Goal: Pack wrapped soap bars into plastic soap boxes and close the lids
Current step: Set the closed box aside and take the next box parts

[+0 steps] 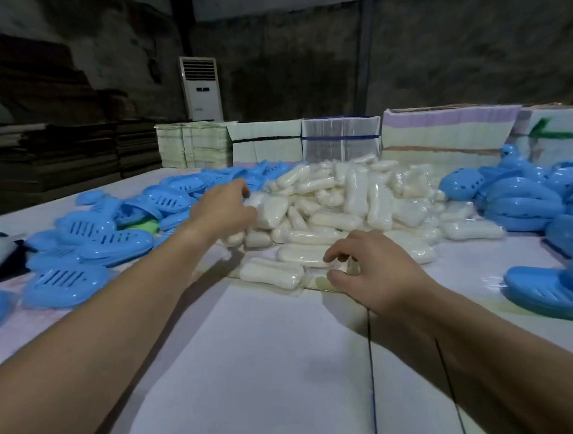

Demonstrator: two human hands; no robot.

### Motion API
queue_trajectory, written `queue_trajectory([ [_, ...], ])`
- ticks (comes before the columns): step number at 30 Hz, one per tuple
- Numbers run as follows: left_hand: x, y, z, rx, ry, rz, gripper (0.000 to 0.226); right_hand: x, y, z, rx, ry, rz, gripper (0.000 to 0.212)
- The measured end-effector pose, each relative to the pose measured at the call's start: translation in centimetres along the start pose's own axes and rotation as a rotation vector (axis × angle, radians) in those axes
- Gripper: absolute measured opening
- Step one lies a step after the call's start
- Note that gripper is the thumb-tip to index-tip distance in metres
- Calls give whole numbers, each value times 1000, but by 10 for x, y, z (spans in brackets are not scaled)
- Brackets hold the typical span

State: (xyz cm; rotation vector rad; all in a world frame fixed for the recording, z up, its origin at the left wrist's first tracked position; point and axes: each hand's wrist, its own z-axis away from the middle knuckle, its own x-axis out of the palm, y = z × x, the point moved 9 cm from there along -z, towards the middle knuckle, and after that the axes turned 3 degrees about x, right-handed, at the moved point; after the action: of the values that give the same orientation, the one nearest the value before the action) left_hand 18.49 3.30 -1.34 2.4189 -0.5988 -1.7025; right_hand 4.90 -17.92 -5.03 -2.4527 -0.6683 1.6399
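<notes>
Fingers [336, 252] of right hand [374, 272] curled down over a wrapped soap bar [340, 267] at the near edge of the heap, thumb under, pinching it against the bench [251, 364]. Just left of that, another wrapped bar [271, 273] flat on the bench, touching its neighbours. Two thin dark cords [370, 360] across the pale bench top by the right forearm.

Further out, fingers [245, 194] of left hand [221, 212] bent over the left flank of the soap heap [349, 198], closed round a wrapped bar [268, 211] on the slope; how firm the grip, cannot tell, fingertips blurred. Heap of white bars in clear film, piled mid-bench, loose and crossing one another.

Left of the heap, blue plastic soap boxes [84, 240] scattered open, slotted insides up, several overlapping; a green scrap [147, 225] among them. Right of the heap, more blue boxes [521, 202] stacked in a mound, one slotted tray [547, 293] lying apart at the near right edge. Dark bundle with white cloth [0, 249] at far left edge.

Beyond the bench, bundles of flat printed cartons [341, 140] standing in a row, one strapped with a blue band. Behind, to the left, piles of brown cardboard [49, 153]; a white upright air conditioner [201, 88] against the dark wall.
</notes>
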Motion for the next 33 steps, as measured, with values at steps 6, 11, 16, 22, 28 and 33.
queue_trajectory([
  [6,8,-87,-4,-275,-353,-256,92,-1,-6,2,-32,-12,-29,23],
  [11,18,-105,6,-198,-559,-383,88,-2,-6,3,-33,-16,-40,22],
  [16,18,-105,-2,-129,-373,-349,51,-2,-7,3,-28,-16,-45,22],
  [22,26,-114,1,-180,-381,-334,53,-1,-5,3,-9,-18,-51,22],
  [28,-2,-96,8,-247,-99,-347,54,-2,-2,2,5,-14,-85,20],
  [33,-30,-31,9,-93,165,397,69,-6,4,0,33,5,-103,19],
])
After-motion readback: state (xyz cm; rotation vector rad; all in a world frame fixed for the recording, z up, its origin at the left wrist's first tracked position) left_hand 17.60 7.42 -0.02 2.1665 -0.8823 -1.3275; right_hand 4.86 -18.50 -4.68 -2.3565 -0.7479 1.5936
